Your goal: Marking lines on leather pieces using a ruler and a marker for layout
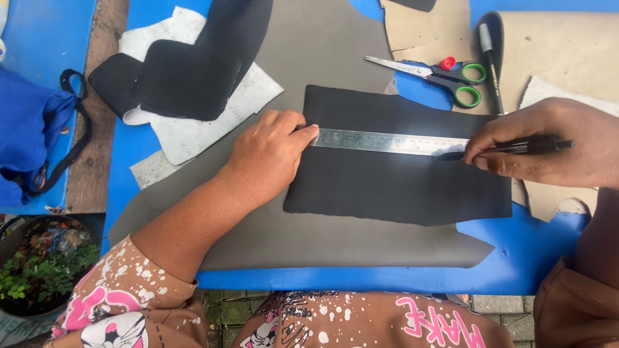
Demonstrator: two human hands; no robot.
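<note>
From the head view, the left hand (pixel 267 158) lay nearly flat, fingertips pinning one steel ruler (pixel 390 142) across the black sheet (pixel 393 180) at mid-desk, while the right hand (pixel 548 145) was curled tight round one black pen (pixel 509 148) at the ruler's right end. That sheet looked thin, soft and light, likely to creep on the grey sheet (pixel 322 238) beneath, so best pressed flat near the ruler. One pair of scissors (pixel 445 76) and one marker (pixel 491 58) lay toward the far edge.

Black sheet (pixel 393 187), grey sheet (pixel 322 238), blue table (pixel 516 258), green-handled scissors (pixel 445 76).
</note>
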